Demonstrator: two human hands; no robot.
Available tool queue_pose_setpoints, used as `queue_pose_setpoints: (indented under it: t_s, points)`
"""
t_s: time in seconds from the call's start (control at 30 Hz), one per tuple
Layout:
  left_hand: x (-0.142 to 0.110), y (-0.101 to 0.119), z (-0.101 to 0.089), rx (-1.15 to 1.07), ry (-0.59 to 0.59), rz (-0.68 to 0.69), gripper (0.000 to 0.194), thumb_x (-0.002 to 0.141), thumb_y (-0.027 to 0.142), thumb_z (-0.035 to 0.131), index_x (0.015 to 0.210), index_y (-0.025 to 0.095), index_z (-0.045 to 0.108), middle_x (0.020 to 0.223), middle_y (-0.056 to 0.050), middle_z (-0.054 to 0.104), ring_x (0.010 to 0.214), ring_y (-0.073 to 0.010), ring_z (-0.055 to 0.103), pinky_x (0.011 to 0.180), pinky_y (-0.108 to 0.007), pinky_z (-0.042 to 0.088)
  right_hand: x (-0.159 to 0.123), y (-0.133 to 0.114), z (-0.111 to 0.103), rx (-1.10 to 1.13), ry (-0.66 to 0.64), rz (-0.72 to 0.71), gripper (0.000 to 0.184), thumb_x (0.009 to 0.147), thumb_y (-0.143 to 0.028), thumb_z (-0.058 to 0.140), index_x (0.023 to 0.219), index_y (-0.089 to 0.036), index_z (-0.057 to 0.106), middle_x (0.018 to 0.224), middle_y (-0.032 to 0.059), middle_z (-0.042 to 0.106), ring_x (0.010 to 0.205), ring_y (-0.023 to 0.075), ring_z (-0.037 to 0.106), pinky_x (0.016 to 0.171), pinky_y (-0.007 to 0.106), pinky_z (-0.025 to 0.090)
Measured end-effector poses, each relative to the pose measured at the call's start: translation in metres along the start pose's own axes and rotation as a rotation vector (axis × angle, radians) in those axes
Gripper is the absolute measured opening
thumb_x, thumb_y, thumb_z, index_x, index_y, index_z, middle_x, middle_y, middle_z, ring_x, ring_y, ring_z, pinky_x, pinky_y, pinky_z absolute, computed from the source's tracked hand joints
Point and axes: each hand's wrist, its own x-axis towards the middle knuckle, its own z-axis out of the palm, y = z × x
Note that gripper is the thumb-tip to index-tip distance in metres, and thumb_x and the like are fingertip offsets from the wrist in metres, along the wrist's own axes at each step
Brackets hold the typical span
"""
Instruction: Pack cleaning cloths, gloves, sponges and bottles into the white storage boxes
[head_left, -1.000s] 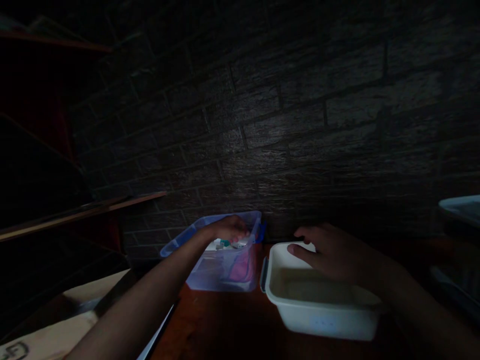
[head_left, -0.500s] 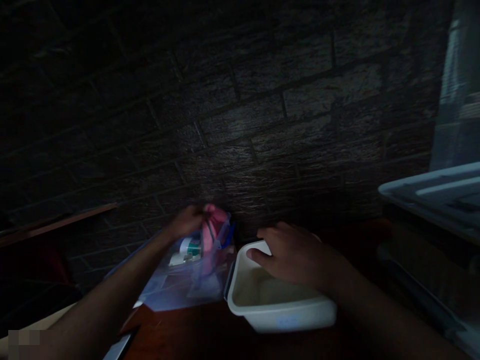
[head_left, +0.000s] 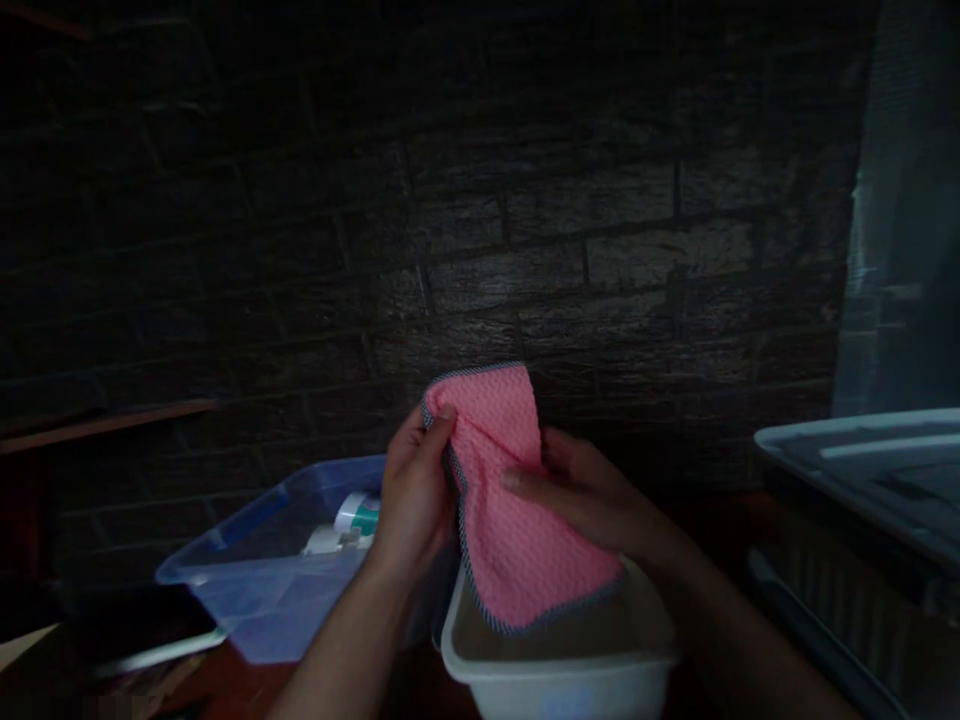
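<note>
A pink textured cloth (head_left: 510, 500) with a dark patterned border is held up between my two hands. My left hand (head_left: 420, 480) pinches its left edge, thumb on top. Gripping the cloth's right side is my right hand (head_left: 592, 495), its thumb in front and its fingers behind. The lower part of the cloth hangs over a white plastic tub (head_left: 570, 680), hiding some of the inside. Left of the tub stands a translucent bluish bin (head_left: 262, 600), which holds a white and green container (head_left: 358, 514) and other pale items, partly hidden behind my left hand.
A dark brick wall (head_left: 465, 220) rises behind the containers. On the right is a large storage box with a pale lid (head_left: 870, 450). A wooden shelf edge (head_left: 112, 425) juts in at left. The reddish-brown tabletop (head_left: 232, 685) shows beneath the bins.
My left hand has brought the pink cloth out of the bluish bin and rightward over the white tub. My right hand has left the tub's rim and now grips the cloth.
</note>
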Motion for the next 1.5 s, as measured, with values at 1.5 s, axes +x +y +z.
queue_pose_setpoints:
  t_s: [1.5]
  points:
    - [0.025, -0.027, -0.073, 0.339, 0.046, -0.055, 0.029, 0.081, 0.044, 0.076, 0.098, 0.021, 0.073, 0.082, 0.001, 0.072, 0.067, -0.0161, 0.059, 0.059, -0.022, 0.044, 0.024, 0.040, -0.036, 0.246, 0.522, -0.028, 0.024, 0.075, -0.033, 0.079, 0.091, -0.017, 0.071, 0.086, 0.0031, 0.072, 0.080, 0.0193, 0.064, 0.080, 0.033, 0.052]
